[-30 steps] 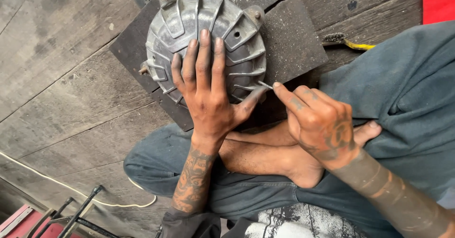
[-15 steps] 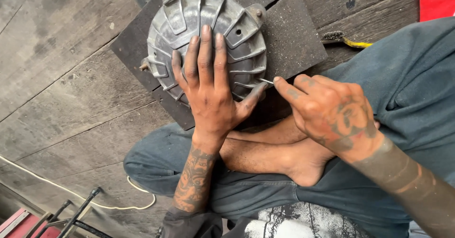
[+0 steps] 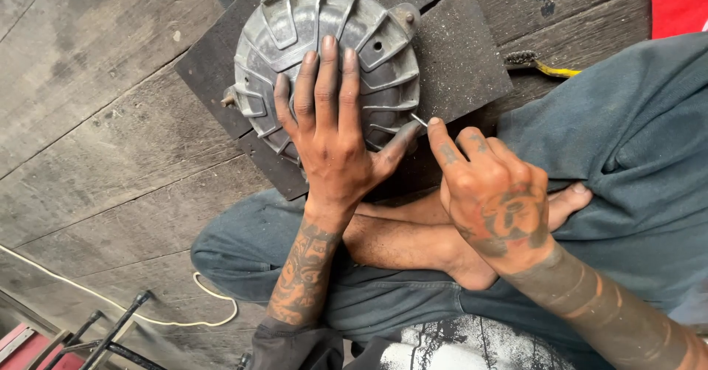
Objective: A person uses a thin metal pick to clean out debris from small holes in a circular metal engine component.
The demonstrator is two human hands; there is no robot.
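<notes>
Left hand lies flat, fingers spread, on a round ribbed metal cover, pressing it steady on a dark mat on the plank floor. Right hand is closed in a pinch on a thin metal pin, tip at the cover's rim. Yellow-handled brush lies nearby.

Hidden, as I see it: my left hand covers the lower middle of the finned metal cover; the thin tool in my right hand shows only its tip. Cut by edges: the red cloth top right and the red rack bottom left.
</notes>
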